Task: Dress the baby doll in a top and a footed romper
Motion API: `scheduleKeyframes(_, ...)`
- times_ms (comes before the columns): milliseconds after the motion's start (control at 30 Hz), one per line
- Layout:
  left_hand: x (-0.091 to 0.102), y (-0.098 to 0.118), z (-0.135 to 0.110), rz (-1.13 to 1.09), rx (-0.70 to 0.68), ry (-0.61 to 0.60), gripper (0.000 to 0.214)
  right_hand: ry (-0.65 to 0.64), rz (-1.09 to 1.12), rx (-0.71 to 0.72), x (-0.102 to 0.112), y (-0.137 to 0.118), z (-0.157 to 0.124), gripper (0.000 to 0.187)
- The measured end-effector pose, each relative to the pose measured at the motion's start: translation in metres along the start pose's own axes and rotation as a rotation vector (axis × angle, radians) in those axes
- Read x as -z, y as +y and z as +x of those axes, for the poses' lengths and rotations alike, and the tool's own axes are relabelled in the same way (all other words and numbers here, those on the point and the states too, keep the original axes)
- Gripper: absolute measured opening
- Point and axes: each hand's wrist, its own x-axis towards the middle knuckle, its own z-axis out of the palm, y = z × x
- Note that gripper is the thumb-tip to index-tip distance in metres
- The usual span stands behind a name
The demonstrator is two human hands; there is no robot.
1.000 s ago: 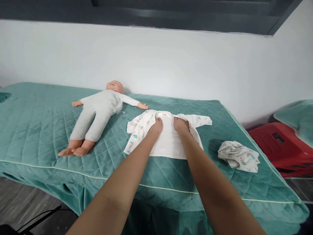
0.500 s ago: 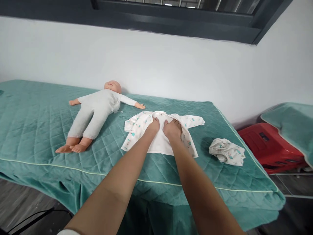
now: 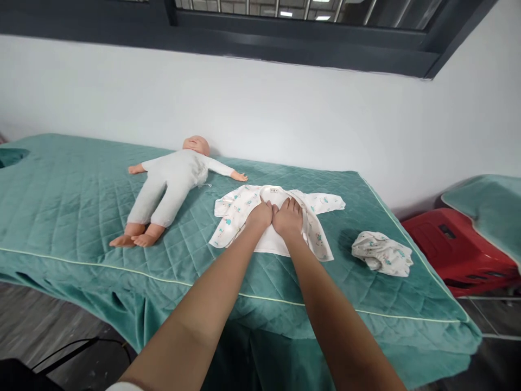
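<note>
A small white printed baby shirt (image 3: 313,205) lies spread open on the green quilted bed cover (image 3: 73,201). My left hand (image 3: 259,214) and my right hand (image 3: 288,217) rest side by side, palms down, on the shirt's plain white inner panel, fingers flat and touching the cloth. A baby doll (image 3: 171,182) in a pale bodysuit lies on its back to the left of the shirt, arms spread, head toward the wall.
A crumpled printed garment (image 3: 382,252) lies on the cover to the right of the shirt. A red plastic stool (image 3: 459,250) stands beyond the bed's right end, by another green-covered surface (image 3: 488,203). A white wall runs behind the bed.
My two hands have slid together toward the middle of the shirt; a second ago they were apart near its collar. The view has shifted slightly.
</note>
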Motion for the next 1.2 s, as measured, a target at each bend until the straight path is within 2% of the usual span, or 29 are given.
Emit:
scheduleKeyframes(100, 0.0, -0.003, -0.017, -0.028, 0.004, 0.031, 0.052, 0.02, -0.027, 0.022, 0.0, 0.002, 0.0, 0.07)
scheduleKeyframes(233, -0.003, -0.012, -0.056, -0.228, -0.192, 0.162, 0.039, 0.042, -0.028, 0.049, -0.002, 0.005, 0.002, 0.069)
scheduleKeyframes(333, 0.005, -0.033, -0.079, -0.505, -0.317, 0.261, 0.039, 0.069, 0.019, 0.125, -0.003, 0.007, 0.002, 0.064)
scheduleKeyframes(400, 0.018, -0.059, -0.084, -0.569, -0.3, 0.381, 0.038, 0.099, 0.077, 0.216, -0.001, 0.007, 0.0, 0.057)
scheduleKeyframes(500, 0.039, -0.105, -0.074, -0.441, -0.096, 0.574, 0.038, 0.139, 0.155, 0.342, 0.003, 0.006, -0.002, 0.047)
scheduleKeyframes(567, 0.048, -0.129, -0.061, -0.272, 0.068, 0.552, 0.041, 0.152, 0.182, 0.401, 0.005, 0.004, -0.005, 0.042)
scheduleKeyframes(633, 0.05, -0.143, -0.05, -0.143, 0.11, 0.461, 0.046, 0.125, 0.211, 0.452, 0.006, 0.003, -0.006, 0.04)
scheduleKeyframes(767, 0.048, -0.145, -0.038, -0.088, 0.113, 0.393, 0.031, 0.014, 0.262, 0.465, 0.006, -0.005, -0.002, 0.038)
scheduleKeyframes(933, 0.049, -0.149, -0.025, -0.226, 0.082, 0.419, 0.007, -0.147, 0.216, 0.19, 0.009, -0.03, 0.012, 0.056)
scheduleKeyframes(1067, 0.053, -0.163, -0.007, -0.437, -0.066, 0.586, 0.02, -0.129, 0.178, 0.141, 0.004, -0.043, 0.015, 0.055)
scheduleKeyframes(1200, 0.057, -0.175, 0.016, -0.436, -0.202, 0.78, 0.028, -0.105, 0.28, 0.143, -0.004, -0.037, 0.015, 0.047)
